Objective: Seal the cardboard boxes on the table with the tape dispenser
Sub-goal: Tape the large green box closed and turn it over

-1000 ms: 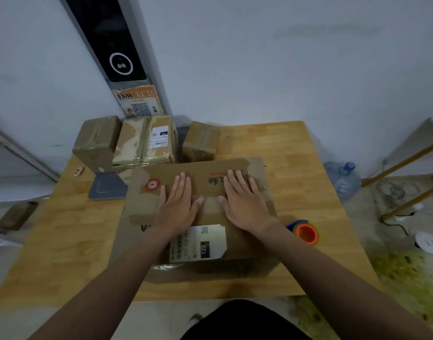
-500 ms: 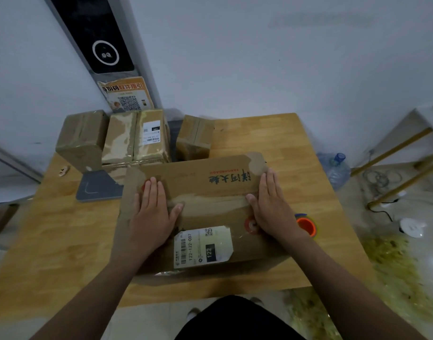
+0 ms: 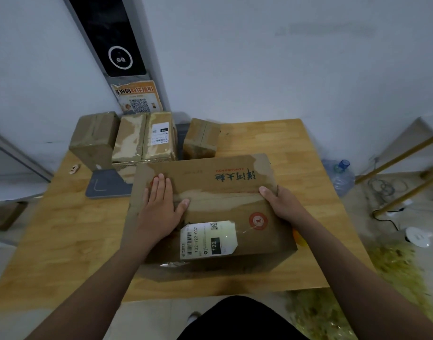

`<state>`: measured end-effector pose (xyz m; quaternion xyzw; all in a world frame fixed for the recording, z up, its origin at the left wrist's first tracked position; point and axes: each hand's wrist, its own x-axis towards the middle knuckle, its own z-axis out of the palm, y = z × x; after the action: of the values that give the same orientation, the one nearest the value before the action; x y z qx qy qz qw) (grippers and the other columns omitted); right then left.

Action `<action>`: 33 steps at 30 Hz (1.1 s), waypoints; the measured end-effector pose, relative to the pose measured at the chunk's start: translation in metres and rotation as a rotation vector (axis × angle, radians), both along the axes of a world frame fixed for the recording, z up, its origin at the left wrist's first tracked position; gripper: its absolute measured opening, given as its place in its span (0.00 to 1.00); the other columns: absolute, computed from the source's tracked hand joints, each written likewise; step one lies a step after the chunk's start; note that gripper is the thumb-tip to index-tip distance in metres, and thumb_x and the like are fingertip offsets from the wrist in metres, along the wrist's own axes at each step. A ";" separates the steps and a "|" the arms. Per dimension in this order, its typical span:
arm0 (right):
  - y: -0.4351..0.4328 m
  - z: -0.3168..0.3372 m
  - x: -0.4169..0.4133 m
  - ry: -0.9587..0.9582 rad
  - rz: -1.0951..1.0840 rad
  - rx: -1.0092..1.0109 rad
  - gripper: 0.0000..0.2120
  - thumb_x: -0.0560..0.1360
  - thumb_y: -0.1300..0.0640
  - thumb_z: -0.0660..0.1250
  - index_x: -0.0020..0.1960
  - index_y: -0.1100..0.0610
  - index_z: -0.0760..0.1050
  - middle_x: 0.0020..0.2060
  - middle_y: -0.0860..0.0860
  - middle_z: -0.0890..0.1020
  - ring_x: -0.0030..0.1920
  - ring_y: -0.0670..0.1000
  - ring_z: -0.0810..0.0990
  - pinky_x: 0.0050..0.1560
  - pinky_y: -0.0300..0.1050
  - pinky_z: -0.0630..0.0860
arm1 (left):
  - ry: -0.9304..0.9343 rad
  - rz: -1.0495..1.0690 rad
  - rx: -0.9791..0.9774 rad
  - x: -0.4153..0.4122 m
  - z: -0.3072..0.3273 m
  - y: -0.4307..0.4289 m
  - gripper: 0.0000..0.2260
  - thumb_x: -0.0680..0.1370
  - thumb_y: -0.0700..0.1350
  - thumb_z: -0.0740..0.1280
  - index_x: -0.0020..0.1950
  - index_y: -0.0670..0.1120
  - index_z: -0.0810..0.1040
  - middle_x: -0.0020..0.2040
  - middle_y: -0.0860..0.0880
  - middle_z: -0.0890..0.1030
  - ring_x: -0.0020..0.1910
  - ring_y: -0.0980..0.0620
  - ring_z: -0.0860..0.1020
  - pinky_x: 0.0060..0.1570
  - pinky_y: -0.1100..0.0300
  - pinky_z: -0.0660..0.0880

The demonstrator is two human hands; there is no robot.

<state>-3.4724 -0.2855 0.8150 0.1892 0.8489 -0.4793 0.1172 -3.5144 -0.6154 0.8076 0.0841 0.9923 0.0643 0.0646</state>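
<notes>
Head view.
- Large cardboard box point(image 3: 222, 207): middle of the table point(image 3: 63, 229), toward its near edge. Flaps down, shipping label point(image 3: 206, 239) on top.
- My left hand point(image 3: 159, 212): fingers point(image 3: 161, 186) straight, pressed flat on the lid.
- My right hand point(image 3: 284, 207): fingers curled over the box's right edge, gripping it.
- Tape dispenser point(image 3: 299, 238): only an orange sliver shows, just beside the box on the table's right side, unheld.
- Small boxes point(image 3: 146, 138), far left corner: these look taped already.
- Judged: this box is closed, with fresh tape not yet laid.
</notes>
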 end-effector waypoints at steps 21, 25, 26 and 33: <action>-0.019 0.018 -0.049 0.234 0.399 0.608 0.36 0.82 0.36 0.52 0.82 0.54 0.48 0.82 0.52 0.48 0.81 0.56 0.43 0.79 0.58 0.49 | -0.115 0.133 0.062 0.054 0.011 0.027 0.40 0.81 0.68 0.48 0.83 0.44 0.40 0.82 0.40 0.37 0.81 0.44 0.35 0.78 0.42 0.38; -0.025 0.018 -0.091 0.211 0.632 0.747 0.37 0.81 0.32 0.46 0.82 0.54 0.50 0.82 0.53 0.50 0.81 0.56 0.46 0.79 0.58 0.46 | 0.026 0.292 0.011 0.088 -0.004 0.032 0.43 0.78 0.71 0.42 0.83 0.41 0.50 0.82 0.35 0.47 0.82 0.38 0.45 0.78 0.38 0.46; -0.025 0.015 -0.098 0.210 0.661 0.784 0.38 0.80 0.31 0.44 0.82 0.54 0.51 0.81 0.53 0.52 0.81 0.56 0.48 0.79 0.60 0.46 | 0.059 0.335 -0.007 0.096 -0.008 0.034 0.44 0.78 0.70 0.42 0.82 0.40 0.53 0.82 0.34 0.51 0.82 0.37 0.48 0.77 0.36 0.48; -0.018 0.009 -0.093 0.191 0.640 0.819 0.39 0.79 0.29 0.43 0.80 0.52 0.54 0.77 0.56 0.63 0.77 0.58 0.59 0.78 0.61 0.48 | 0.141 0.359 -0.058 0.105 -0.015 0.030 0.42 0.79 0.70 0.42 0.80 0.39 0.61 0.80 0.36 0.60 0.81 0.38 0.56 0.76 0.34 0.53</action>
<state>-3.5650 -0.3038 0.8241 -0.0936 0.9889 -0.0637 0.0963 -3.4097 -0.5853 0.7925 -0.0918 0.9949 0.0400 -0.0154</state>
